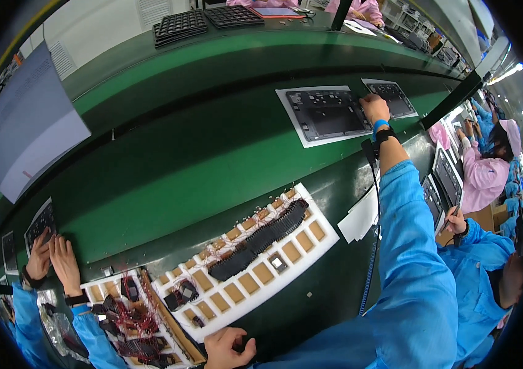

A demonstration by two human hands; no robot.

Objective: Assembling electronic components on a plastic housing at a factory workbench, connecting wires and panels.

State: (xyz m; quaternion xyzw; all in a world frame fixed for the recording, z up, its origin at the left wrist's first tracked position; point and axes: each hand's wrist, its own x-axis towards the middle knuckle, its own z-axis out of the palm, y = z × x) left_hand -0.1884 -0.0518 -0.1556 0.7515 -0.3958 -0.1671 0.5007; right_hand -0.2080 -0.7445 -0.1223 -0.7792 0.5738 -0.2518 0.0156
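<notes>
My right hand [375, 109] reaches far across the bench, its fingers closed at the right edge of a black tablet housing [329, 117]. That housing lies on a white sheet [288, 109], and a second dark housing [394, 98] is just beyond the hand. A blue band and a black strap with a coiled cord circle my right wrist. My left hand [227, 348] is low in the picture, its fingers curled around something small and dark that I cannot make out. Above it lies a white foam tray [237, 310] with a row of small black parts [258, 243] and thin red wires.
A second foam tray [129, 313] of wired black parts sits left of mine. A co-worker's hands [52, 258] touch a dark panel at far left. Another person in blue [480, 264] works at right. White papers [360, 215] and a dark post [452, 101] are near my arm.
</notes>
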